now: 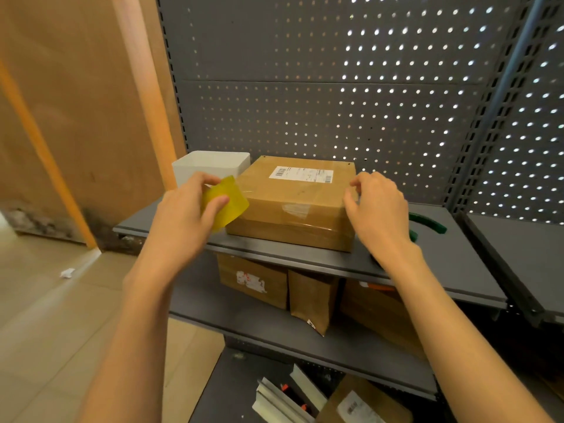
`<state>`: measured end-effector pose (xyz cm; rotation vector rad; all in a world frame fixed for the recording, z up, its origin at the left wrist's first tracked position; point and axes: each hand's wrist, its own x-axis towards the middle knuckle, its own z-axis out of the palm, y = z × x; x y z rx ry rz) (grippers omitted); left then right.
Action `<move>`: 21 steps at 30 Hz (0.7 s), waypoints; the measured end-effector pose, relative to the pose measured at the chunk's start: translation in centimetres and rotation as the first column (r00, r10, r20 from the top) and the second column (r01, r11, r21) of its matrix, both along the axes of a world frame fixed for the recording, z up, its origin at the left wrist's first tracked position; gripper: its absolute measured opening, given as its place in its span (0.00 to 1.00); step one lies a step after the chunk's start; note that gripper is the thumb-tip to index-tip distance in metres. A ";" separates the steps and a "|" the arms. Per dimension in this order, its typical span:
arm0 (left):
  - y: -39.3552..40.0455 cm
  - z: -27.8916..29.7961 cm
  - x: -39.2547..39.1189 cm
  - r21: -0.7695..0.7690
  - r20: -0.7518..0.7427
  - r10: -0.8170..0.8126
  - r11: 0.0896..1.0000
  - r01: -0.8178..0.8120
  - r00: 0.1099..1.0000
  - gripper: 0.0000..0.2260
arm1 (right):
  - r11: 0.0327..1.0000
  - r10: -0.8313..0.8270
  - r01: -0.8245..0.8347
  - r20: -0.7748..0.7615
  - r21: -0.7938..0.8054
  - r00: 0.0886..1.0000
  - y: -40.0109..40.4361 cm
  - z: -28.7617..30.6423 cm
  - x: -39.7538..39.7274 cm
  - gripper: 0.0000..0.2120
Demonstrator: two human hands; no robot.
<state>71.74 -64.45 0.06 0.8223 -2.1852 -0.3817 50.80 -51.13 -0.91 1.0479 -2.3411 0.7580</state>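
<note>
Brown cardboard box (293, 206) taped shut on shelf (457, 270); white bin (210, 166) beside, inside unseen. My left grip (183, 221) pinches yellow card (229, 203) at box's left edge; right grip (378, 209) half-curled at right edge, hold unclear.

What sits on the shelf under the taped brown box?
Three brown parcels: a cardboard box with torn white label, an upright paper pouch, a larger parcel half covered by the right forearm and upper shelf.

Bare left hand (183, 221), bare right hand (378, 209); forearms uncovered along whole visible length.
</note>
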 end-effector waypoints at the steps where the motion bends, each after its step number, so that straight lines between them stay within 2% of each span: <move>1: -0.5 0.1 0.3 -0.023 0.006 0.004 1.000 -0.004 1.000 0.13 | 1.000 0.001 -0.001 -0.006 0.010 1.000 -0.4 0.3 0.3 0.13; 5: -3.6 0.0 1.8 -0.087 0.018 0.034 0.996 -0.033 0.999 0.13 | 0.998 -0.027 0.028 -0.025 0.048 0.999 -2.5 0.8 1.5 0.13; 11: -9.9 -1.2 4.0 -0.073 0.077 0.035 0.997 -0.029 0.996 0.12 | 0.999 -0.022 0.023 -0.024 0.047 0.999 -6.0 0.7 4.3 0.12; 15: -13.5 -2.5 4.5 -0.044 0.082 -0.050 0.998 0.053 0.995 0.12 | 0.999 -0.016 0.017 -0.016 0.050 1.000 -8.6 0.2 6.6 0.13; 21: -16.9 -4.0 2.8 -0.025 0.089 -0.239 0.970 0.242 0.967 0.12 | 0.994 -0.092 0.095 -0.042 0.063 0.995 -11.0 -0.1 8.6 0.12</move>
